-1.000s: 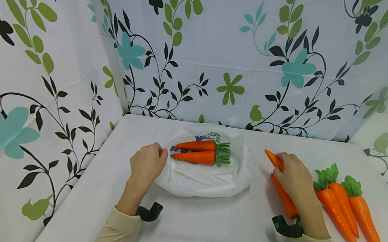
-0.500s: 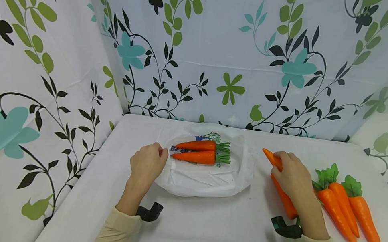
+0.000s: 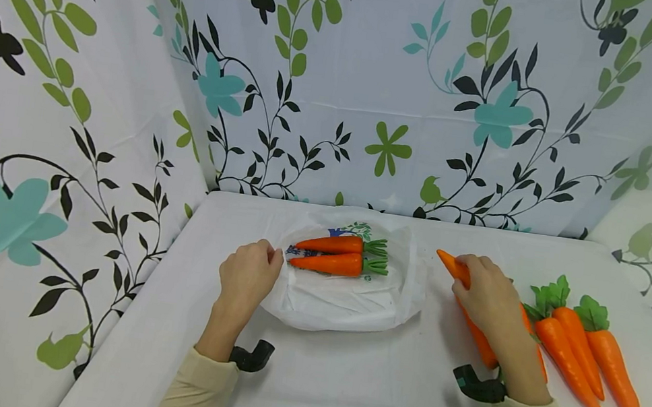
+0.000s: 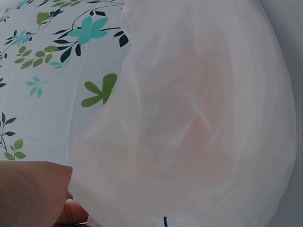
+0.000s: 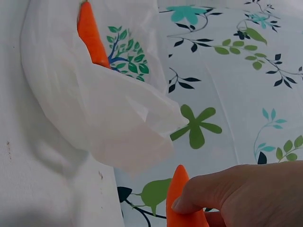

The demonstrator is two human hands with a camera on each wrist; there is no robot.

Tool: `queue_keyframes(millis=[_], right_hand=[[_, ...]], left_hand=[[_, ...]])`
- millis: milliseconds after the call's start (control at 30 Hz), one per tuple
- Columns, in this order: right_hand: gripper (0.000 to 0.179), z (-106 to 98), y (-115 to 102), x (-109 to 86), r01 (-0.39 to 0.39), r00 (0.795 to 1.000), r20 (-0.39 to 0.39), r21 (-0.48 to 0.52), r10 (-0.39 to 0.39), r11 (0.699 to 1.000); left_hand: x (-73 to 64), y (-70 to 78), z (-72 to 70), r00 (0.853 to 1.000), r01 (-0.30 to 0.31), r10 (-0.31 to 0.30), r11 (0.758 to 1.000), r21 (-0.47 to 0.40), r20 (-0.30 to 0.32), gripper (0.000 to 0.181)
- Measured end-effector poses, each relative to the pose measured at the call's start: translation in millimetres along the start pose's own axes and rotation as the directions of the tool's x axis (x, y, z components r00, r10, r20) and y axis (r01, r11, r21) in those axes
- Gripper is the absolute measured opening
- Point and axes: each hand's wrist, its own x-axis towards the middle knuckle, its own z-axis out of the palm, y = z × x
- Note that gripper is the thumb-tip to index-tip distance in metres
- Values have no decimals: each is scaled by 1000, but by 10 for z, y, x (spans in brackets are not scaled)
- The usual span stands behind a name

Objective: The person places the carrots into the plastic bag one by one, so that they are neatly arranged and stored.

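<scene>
A white plastic bag lies open on the white table, with two orange carrots in it, green tops toward the right. At its left edge, my left hand pinches the plastic between thumb and finger. My right hand grips a carrot, its pointed tip sticking out to the left past the thumb. Most of that carrot is hidden behind the hand. Beneath the right hand lies another carrot, partly covered. Along the right wrist an orange edge peeks out; which carrot it belongs to I cannot tell.
To the right of my right arm lie several carrots with leafy green tops. The table has patterned cloth hanging behind it and at both sides. Black wrist mounts sit on both forearms.
My right hand has shifted slightly left with the carrot, toward the bag, and an orange edge now shows beside its wrist. My left hand and the bag have stayed put.
</scene>
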Motion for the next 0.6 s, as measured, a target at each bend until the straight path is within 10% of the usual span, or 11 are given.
queue_keyframes(millis=[600], right_hand=[[38, 27, -168, -46, 82, 996, -44, -26, -84, 996]], left_hand=[[3, -11, -16, 1000, 8, -8, 1000, -13, 13, 26]])
